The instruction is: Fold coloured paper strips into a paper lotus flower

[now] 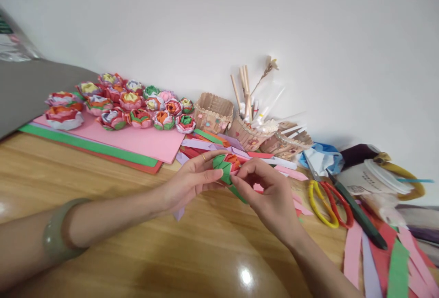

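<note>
Between my two hands, above the table, is a small folded paper flower [223,168] with green outer petals and orange ones inside. My left hand [196,177] wraps it from the left, thumb pressed against the green paper. From the right, my right hand [265,188] pinches the flower's edge between thumb and forefinger. A green paper end sticks out below, partly hidden by the right fingers. Behind the hands lie loose paper strips [202,144] in purple, pink, red and white.
Finished paper flowers [139,117] stand on stacked coloured sheets [161,141] at the left. Decorated baskets [214,113] line the wall, one holding sticks and pens. Scissors [324,202], a dark green utility knife [363,215], a white tub [372,179] and more strips [398,266] lie at the right.
</note>
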The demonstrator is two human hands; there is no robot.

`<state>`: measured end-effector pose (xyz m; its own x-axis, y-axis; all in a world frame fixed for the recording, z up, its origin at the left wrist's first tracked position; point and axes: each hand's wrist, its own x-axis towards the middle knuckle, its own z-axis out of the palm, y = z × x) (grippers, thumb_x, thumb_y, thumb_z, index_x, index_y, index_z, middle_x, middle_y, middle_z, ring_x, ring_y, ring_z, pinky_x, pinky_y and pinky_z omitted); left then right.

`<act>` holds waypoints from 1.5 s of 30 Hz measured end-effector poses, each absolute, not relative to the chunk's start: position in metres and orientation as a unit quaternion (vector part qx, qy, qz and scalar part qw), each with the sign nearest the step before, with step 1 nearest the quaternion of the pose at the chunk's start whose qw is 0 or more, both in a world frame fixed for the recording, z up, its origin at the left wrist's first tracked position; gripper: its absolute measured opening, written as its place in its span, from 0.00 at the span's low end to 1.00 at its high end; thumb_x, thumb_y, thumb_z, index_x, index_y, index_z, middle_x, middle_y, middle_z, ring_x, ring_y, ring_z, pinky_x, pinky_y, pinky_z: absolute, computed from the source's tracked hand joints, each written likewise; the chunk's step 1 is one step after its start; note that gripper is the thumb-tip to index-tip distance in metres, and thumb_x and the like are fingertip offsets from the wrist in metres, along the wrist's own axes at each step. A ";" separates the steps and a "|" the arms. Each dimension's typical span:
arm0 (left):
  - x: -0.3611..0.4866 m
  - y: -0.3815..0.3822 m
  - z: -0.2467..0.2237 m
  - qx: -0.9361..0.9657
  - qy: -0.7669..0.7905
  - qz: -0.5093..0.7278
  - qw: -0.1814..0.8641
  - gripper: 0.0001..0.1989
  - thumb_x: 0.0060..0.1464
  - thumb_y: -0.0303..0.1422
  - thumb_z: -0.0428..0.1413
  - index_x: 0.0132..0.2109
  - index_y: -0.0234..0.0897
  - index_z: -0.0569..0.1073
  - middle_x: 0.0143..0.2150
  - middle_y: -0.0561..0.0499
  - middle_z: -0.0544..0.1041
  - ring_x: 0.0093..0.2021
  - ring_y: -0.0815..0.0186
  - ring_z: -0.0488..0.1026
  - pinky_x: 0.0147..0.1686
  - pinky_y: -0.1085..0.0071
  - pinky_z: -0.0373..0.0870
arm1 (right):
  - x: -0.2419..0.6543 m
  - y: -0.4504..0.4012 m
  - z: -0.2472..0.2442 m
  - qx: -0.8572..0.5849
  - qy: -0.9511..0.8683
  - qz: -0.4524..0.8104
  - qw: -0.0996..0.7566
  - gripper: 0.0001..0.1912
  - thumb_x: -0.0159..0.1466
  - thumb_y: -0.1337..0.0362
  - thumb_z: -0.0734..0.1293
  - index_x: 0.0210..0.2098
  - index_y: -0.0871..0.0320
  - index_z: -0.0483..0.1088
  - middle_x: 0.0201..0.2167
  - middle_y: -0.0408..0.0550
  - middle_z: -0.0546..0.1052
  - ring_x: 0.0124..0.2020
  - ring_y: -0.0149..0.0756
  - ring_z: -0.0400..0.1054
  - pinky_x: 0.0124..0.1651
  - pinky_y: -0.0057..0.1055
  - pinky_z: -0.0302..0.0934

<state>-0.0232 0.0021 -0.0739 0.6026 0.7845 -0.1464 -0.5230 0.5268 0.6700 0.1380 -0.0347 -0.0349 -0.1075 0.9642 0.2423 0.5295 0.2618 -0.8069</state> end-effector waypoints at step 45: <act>-0.020 0.004 -0.077 0.445 0.262 0.478 0.711 0.25 0.39 0.25 0.66 0.47 0.43 0.71 0.48 0.51 0.73 0.42 0.63 0.72 0.39 0.69 0.70 | 0.138 -0.036 -0.031 -0.529 -0.711 0.226 0.405 0.04 0.58 0.70 0.64 0.28 0.57 0.69 0.25 0.44 0.73 0.25 0.30 0.66 0.25 0.26 0.62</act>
<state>-0.0200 0.0036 -0.0770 0.4059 0.9123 0.0535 -0.4466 0.1470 0.8826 0.1375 -0.0364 -0.0306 -0.1123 0.9350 0.3365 0.5691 0.3381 -0.7496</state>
